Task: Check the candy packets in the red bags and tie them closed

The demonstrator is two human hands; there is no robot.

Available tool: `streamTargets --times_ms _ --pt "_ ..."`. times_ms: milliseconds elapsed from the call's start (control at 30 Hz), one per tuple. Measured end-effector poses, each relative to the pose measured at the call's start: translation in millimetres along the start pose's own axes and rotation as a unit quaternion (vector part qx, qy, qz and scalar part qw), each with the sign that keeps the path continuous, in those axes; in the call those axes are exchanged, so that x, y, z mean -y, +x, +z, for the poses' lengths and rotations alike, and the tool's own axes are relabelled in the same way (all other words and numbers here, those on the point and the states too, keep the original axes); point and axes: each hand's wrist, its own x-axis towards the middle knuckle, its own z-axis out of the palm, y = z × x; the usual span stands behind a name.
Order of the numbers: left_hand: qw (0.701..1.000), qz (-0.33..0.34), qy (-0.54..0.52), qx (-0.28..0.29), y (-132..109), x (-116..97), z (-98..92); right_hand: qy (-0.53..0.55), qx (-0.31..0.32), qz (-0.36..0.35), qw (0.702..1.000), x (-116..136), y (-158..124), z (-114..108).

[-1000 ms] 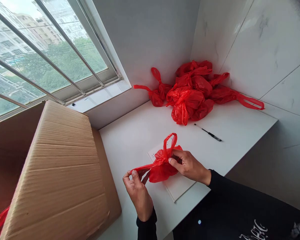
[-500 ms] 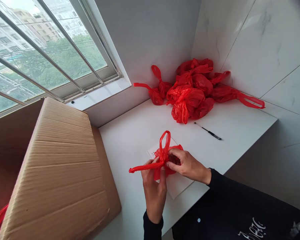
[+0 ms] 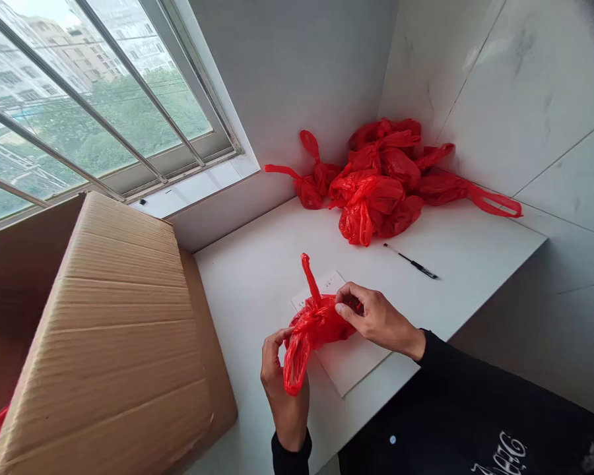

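Note:
A small red plastic bag [image 3: 317,323], knotted at its top, lies on a white sheet [image 3: 356,359] on the white table [image 3: 267,277]. My left hand [image 3: 280,376] pinches one bag handle, which hangs down as a loop by my palm. My right hand [image 3: 373,316] grips the bag's right side near the knot. The other handle sticks straight up.
A pile of tied red bags [image 3: 381,178] fills the far corner against the tiled wall. A black pen [image 3: 410,261] lies between the pile and my hands. A large open cardboard box [image 3: 119,330] stands at the left under the window [image 3: 79,99].
My left hand let the stretched handle go slack; it now droops in a loop. The upper handle loop has drawn into a narrow upright strip. My right hand stayed on the bag.

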Motion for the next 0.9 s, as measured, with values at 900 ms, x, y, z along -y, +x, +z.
streamTargets --times_ms 900 --pt "0.986 -0.121 -0.062 -0.100 4.2 -16.9 1.3 -0.018 -0.064 -0.039 0.997 4.2 -1.2 -7.1"
